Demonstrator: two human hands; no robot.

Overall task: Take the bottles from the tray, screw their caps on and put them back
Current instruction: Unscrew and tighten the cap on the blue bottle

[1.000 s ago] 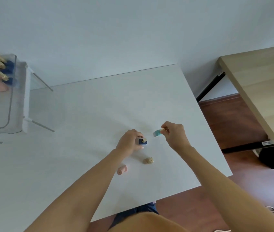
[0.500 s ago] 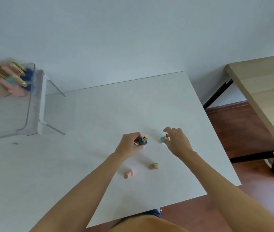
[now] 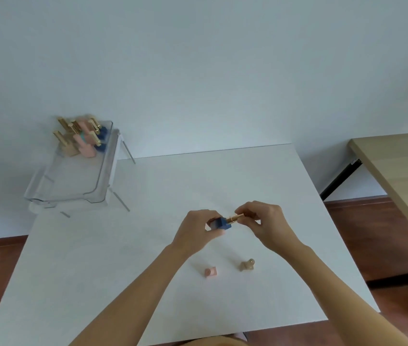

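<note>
My left hand (image 3: 193,234) grips a small dark blue bottle (image 3: 220,224) just above the white table (image 3: 123,245), holding it tilted to the right. The fingertips of my right hand (image 3: 269,224) pinch the gold cap (image 3: 235,218) at the bottle's neck. An uncapped pink bottle (image 3: 210,272) lies on the table nearer to me. An uncapped beige bottle (image 3: 247,265) sits beside it. The clear tray (image 3: 98,181) stands at the far left on thin legs. Several capped bottles (image 3: 83,138) stand at its back end. The teal bottle is not visible.
A wooden table (image 3: 402,176) stands to the right across a gap of brown floor. The white table's right and near edges lie close to my arms. A pale wall runs behind the tray.
My right hand let go of the teal bottle and moved left onto the gold cap. My left hand lifted the blue bottle. The view shifted, bringing the tray further in.
</note>
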